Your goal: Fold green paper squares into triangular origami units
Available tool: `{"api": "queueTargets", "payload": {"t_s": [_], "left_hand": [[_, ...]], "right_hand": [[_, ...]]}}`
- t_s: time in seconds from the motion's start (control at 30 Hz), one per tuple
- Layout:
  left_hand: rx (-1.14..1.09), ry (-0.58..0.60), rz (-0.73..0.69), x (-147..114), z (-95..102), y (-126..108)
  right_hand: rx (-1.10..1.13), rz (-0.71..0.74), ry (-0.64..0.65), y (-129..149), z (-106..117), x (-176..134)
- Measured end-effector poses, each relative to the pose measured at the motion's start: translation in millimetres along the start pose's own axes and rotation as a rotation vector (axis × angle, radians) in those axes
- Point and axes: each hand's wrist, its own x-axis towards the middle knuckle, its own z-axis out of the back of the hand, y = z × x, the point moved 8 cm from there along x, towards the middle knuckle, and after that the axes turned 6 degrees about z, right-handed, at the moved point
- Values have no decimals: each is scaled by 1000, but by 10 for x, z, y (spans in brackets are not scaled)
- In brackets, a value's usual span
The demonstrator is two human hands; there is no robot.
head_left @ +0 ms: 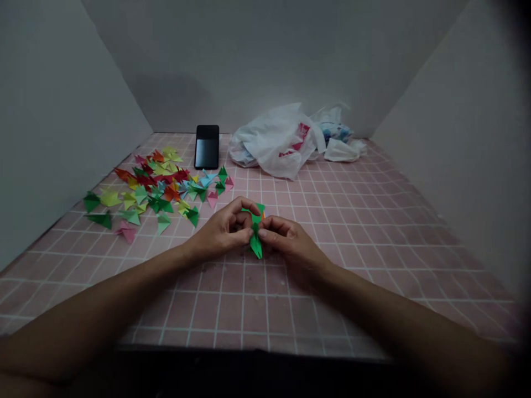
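Observation:
A partly folded piece of green origami paper [256, 249] is held up between my two hands above the middle of the table. My left hand [232, 224] pinches its left side with thumb and fingers. From the other side, my right hand [286, 237] grips it with thumb and index finger near the centre fold. Its lower end narrows to a split point, while a wider flap shows at the top. Behind the green paper a bit of orange [263, 216] peeks out; what it belongs to is hidden.
Many small folded paper pieces [160, 203] in several colours lie spread at the left. A black phone [207, 147] stands at the back. White plastic bags [277, 141] sit at the back right. Pale walls enclose the pink gridded tablecloth [352, 232] on three sides.

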Motion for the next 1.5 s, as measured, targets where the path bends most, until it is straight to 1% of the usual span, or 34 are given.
{"api": "queueTargets", "payload": {"t_s": [0.33,0.43,0.53,0.63,0.7,0.83,1.1,1.3,1.5], "left_hand": [[-37,8,36,14,-18,69],[-33,-15,52,23,-8,71],[54,-66,63,26,28,65],[195,-113,41,20,59,46],[228,-135,26,13,73,46],[197,-156,28,5,86,74],[253,-186,17,-9,68,62],[210,-205,45,-24,64,83],[189,-249,50,-38,81,70]], "right_hand": [[24,-6,-25,-20,5,5],[40,-15,-29,-49,6,11],[6,12,-35,-37,14,20],[-47,52,-47,5,34,19],[-46,63,-42,23,37,14],[-44,71,-15,34,30,10],[-7,45,-7,-13,39,23],[-15,43,-3,-25,46,27],[-4,56,12,-14,29,35]]}}
